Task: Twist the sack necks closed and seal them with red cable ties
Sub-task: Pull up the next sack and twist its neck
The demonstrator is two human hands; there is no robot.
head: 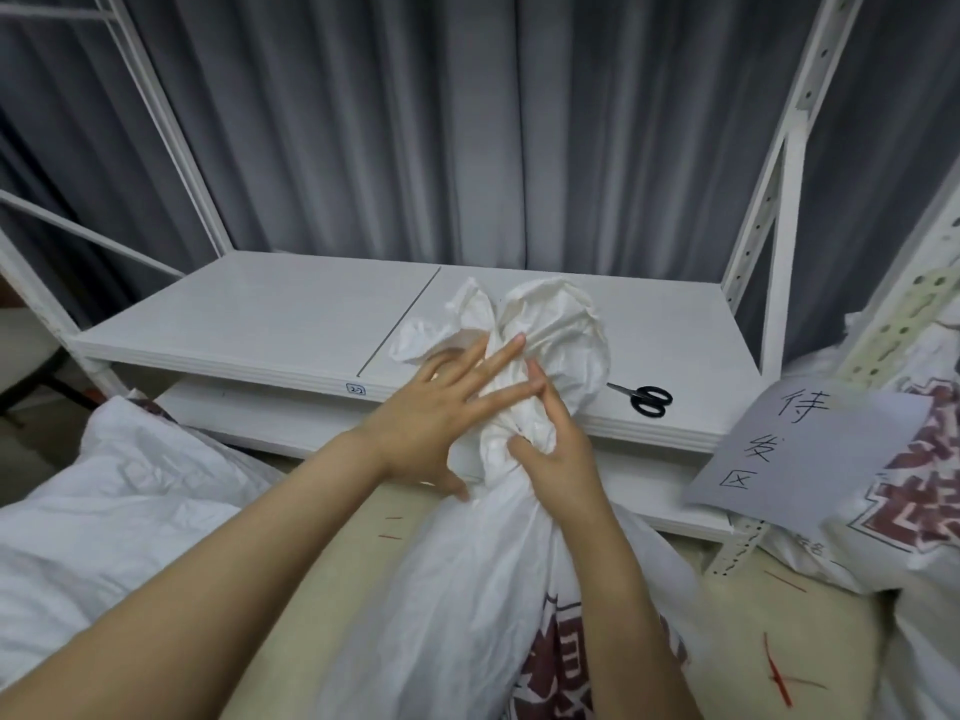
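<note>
sack neck: gathered, upright in front of the shelf, held between both hands.
right hand: fingers curled tight round the sack neck.
left hand: fingers straight and spread, pressing the bunched top just above the sack neck.
step: probably the twist. Keep the right grip low and wind the top one way until firm.
count: at least three sacks; one scissors, just right of the sack neck; roughly five red cable ties on the floor below it.
</note>
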